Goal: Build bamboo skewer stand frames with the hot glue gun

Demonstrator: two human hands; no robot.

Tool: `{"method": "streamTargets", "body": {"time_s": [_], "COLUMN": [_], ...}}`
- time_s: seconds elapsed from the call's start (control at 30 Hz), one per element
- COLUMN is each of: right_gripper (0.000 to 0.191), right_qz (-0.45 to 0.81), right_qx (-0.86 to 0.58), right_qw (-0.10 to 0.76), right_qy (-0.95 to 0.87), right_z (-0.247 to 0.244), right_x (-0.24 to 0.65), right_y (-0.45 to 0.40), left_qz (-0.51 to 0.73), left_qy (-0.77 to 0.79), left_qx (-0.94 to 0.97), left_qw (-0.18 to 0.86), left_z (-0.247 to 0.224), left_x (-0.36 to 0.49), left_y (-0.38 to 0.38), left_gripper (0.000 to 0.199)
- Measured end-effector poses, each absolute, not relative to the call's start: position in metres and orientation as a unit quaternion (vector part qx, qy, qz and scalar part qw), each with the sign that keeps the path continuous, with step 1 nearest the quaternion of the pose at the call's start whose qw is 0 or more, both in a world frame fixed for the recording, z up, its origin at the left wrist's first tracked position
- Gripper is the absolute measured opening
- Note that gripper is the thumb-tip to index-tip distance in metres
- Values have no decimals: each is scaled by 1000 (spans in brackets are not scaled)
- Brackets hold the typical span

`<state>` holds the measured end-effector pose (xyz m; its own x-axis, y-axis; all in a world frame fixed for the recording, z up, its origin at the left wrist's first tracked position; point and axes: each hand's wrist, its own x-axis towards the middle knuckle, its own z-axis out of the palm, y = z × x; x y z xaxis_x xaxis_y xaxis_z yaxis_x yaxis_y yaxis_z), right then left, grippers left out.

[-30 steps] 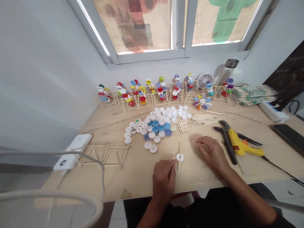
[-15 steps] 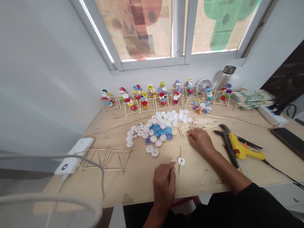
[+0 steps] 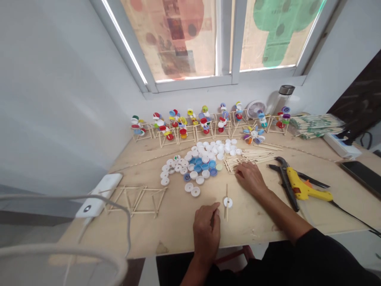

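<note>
My left hand (image 3: pixel 206 230) rests on the wooden table near its front edge, fingers curled, just left of a white disc (image 3: pixel 228 202) with a thin stick (image 3: pixel 227 190) lying across it. Whatever its fingers may hold is hidden. My right hand (image 3: pixel 250 176) is at the near edge of a pile of short wooden sticks (image 3: pixel 256 156), fingertips bent down onto the sticks; whether one is pinched is too small to tell. Left of that pile lie many white bottle caps (image 3: pixel 205 149) with several blue caps (image 3: pixel 198 162) among them.
Stick frames with colourful cap wheels (image 3: pixel 204 123) line the back. A bare stick frame (image 3: pixel 137 200) and white power strip (image 3: pixel 99 194) lie left. Pliers (image 3: pixel 287 186), a yellow glue gun (image 3: pixel 303 188), a phone (image 3: pixel 361 176) and bagged sticks (image 3: pixel 315 125) are right.
The camera view has shifted slightly. Both hands stay in nearly the same places, and the disc and stick have not visibly moved on the table.
</note>
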<state>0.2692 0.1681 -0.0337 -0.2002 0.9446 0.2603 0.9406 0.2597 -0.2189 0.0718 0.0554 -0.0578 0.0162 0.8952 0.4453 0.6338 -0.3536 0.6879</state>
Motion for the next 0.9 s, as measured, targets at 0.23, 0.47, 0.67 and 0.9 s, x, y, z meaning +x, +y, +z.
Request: {"method": "streamTargets", "body": {"time_s": [0.23,0.47,0.67,0.9], "right_gripper": [12,13,19,14], "right_qz": [27,40,6,-42], "right_qx": [-603,-618,-624,-635], "right_qw": [175,222,227,190], "right_qy": [-778,-753,-747,-748], "right_z": [-31,-29,-32,-34], "right_x": [267,268,254,241], "right_y": [161,166,181,179], "left_qz": [445,445,451,453], "left_qy": [551,553,552,549], "left_qx": [691,686,681,683], "left_qw": [149,161,166,164], "left_z": [-60,-59,-60,-60], "left_x": [71,71,71,70], "left_y": [56,55,54,55], "left_gripper": [22,22,22,23]}}
